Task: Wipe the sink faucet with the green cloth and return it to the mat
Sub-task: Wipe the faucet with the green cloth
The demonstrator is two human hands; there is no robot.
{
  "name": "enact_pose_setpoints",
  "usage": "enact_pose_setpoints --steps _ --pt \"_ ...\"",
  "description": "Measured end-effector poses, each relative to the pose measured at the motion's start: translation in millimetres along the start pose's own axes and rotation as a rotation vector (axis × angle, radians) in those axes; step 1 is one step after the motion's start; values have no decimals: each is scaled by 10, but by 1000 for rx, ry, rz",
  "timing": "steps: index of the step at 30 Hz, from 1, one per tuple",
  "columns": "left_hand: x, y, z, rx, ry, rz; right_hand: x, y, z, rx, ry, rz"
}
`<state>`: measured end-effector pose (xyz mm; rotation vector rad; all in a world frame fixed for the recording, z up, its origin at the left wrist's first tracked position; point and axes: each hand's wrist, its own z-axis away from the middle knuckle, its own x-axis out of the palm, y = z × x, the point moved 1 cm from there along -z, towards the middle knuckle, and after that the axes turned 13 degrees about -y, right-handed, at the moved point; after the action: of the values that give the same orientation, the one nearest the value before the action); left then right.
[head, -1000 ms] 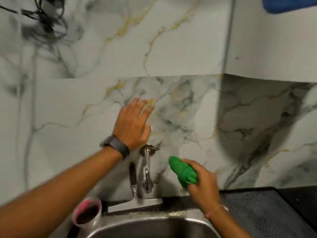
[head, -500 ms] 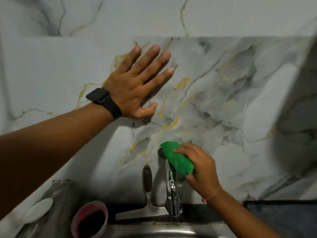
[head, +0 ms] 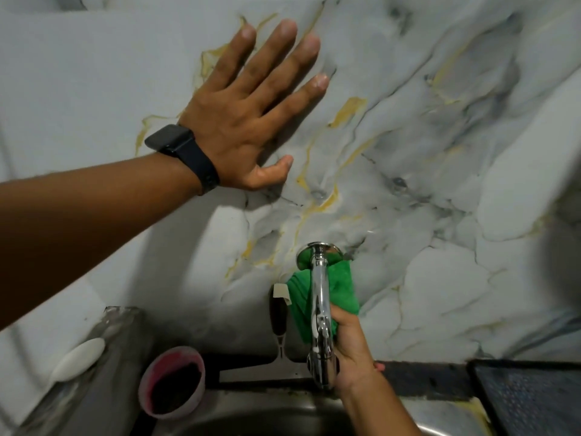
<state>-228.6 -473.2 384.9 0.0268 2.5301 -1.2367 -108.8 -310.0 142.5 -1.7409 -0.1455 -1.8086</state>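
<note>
Lower now than half a second back, the green cloth [head: 333, 294] has slid from the faucet's top to behind its chrome spout. Marbled wall [head: 440, 152] fills most of the frame. Upper left, the left hand [head: 251, 121] lies flat and spread against it, grasping nothing, a dark watch [head: 176, 143] at the wrist. Bottom centre, the right hand [head: 352, 350] clenches the cloth around the faucet [head: 320, 309], cloth bunched above its fingers. A pink cup [head: 171, 382] sits lower left, the mat [head: 531, 401] lower right.

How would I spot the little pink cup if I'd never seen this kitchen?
Find the marble wall, then the chrome faucet sticking out of it. Down and left, beside the steel sink, stands the pink cup. It is the only pink thing, round, with dark contents.
</note>
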Motion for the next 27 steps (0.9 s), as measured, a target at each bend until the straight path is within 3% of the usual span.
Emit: enact_pose_setpoints --steps 2,4,6,8,10,12,15,19,21,23,25,27 --pt "4 -11 0 -2 -3 1 -14 1 20 -84 27 84" --pt "9 -6 3 -5 -8 -2 8 -128 117 -316 137 369" --pt "21 1 -1 -4 -8 4 148 -387 281 -578 276 955" --pt "17 -2 -2 -7 -1 17 444 -645 391 -660 321 1635" --pt "-8 -3 14 -16 -3 28 815 -741 387 -589 363 2310" --pt "-28 -3 17 -10 1 43 1159 -675 274 -457 295 2750" --pt "-59 12 -6 -5 9 59 1504 -358 19 -168 79 3127" --pt "-40 16 8 -5 6 71 1460 134 -291 133 -14 3613" --pt "-8 8 24 -6 7 71 1403 206 -323 204 -50 3669" --pt "-6 16 19 -6 7 70 1391 96 -288 50 -48 3492" --pt "-2 12 17 -4 9 78 1335 -90 -163 -245 40 3151" --pt "-1 14 18 0 11 83 1173 -329 74 -522 305 2644"
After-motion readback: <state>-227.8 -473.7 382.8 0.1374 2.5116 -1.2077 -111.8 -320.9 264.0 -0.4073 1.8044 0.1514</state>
